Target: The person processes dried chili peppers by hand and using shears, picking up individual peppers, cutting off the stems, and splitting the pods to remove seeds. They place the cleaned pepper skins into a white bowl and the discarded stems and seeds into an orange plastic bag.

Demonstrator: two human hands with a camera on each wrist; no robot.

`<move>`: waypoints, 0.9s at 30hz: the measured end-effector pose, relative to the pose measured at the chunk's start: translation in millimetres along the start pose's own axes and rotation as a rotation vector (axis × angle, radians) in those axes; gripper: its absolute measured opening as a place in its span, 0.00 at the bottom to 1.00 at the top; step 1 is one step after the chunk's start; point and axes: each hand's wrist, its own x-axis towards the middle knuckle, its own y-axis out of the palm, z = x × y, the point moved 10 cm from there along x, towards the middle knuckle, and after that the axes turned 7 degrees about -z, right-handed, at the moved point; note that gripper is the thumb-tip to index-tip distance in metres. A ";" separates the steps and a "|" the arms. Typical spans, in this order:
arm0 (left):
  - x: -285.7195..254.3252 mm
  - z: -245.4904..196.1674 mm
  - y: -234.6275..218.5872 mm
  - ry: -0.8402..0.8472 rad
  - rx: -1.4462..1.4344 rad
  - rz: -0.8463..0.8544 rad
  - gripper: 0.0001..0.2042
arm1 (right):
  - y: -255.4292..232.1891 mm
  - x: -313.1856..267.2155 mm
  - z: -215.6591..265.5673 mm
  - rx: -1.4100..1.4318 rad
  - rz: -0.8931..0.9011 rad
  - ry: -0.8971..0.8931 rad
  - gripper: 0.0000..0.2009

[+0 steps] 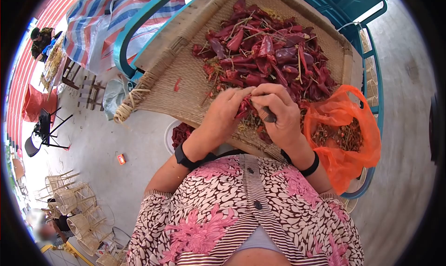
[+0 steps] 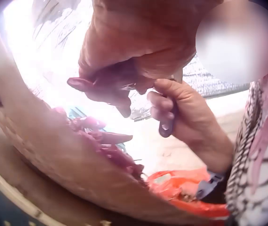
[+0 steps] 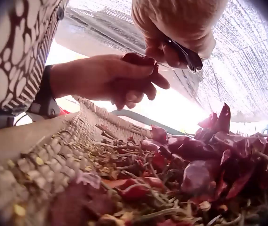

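Both hands meet over the near edge of a woven tray (image 1: 176, 57). My left hand (image 1: 220, 112) holds a dried red chili pepper (image 3: 141, 60) between thumb and fingers. Curled around the dark handle of a small tool (image 1: 268, 114) is my right hand (image 1: 281, 115), its fingertips right at the pepper. In the left wrist view the handle end (image 2: 166, 128) shows a hole; the tool's working end is mostly hidden by the fingers. Just beyond the hands lies a large heap of dried red chili peppers (image 1: 265, 52).
An orange plastic bag (image 1: 367, 140) with stem scraps stands right of the tray. Below the tray's left edge, a container holds dark red pieces (image 1: 181, 135). Stems and seeds (image 3: 120, 165) litter the tray. A teal metal frame (image 1: 121, 47) surrounds it. Wicker stools (image 1: 76, 198) stand left.
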 end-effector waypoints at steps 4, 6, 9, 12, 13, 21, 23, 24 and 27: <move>-16.0 28.0 17.5 -0.517 -0.591 0.032 0.15 | 10.0 1.4 9.3 -0.084 0.065 -0.091 0.16; -22.2 33.5 25.8 -0.782 -0.925 0.004 0.10 | 12.4 -1.4 4.4 -0.056 0.003 -0.103 0.14; -18.1 29.4 24.4 -0.703 -0.817 0.084 0.07 | 8.3 -0.6 -4.7 0.040 -0.110 -0.045 0.08; -2.3 10.1 2.0 -0.294 -0.282 0.049 0.11 | 15.6 -18.7 -45.7 0.519 -0.131 0.658 0.03; -3.4 6.0 0.7 -0.262 -0.292 0.076 0.12 | 21.1 -23.9 -49.9 0.629 -0.095 0.814 0.02; -7.3 -14.7 -1.2 0.001 -0.312 0.358 0.27 | 52.5 -68.5 -66.1 1.344 0.202 1.322 0.03; -9.0 -18.8 0.4 0.047 -0.267 0.398 0.31 | 53.4 -77.0 -66.3 1.422 0.191 1.363 0.02; -6.6 -20.8 -3.1 0.075 -0.256 0.322 0.28 | 55.0 -76.2 -65.4 1.460 0.178 1.386 0.02; 0.4 -4.4 2.2 -0.169 -0.253 0.218 0.18 | 33.2 -44.1 -61.8 1.044 -0.056 1.080 0.01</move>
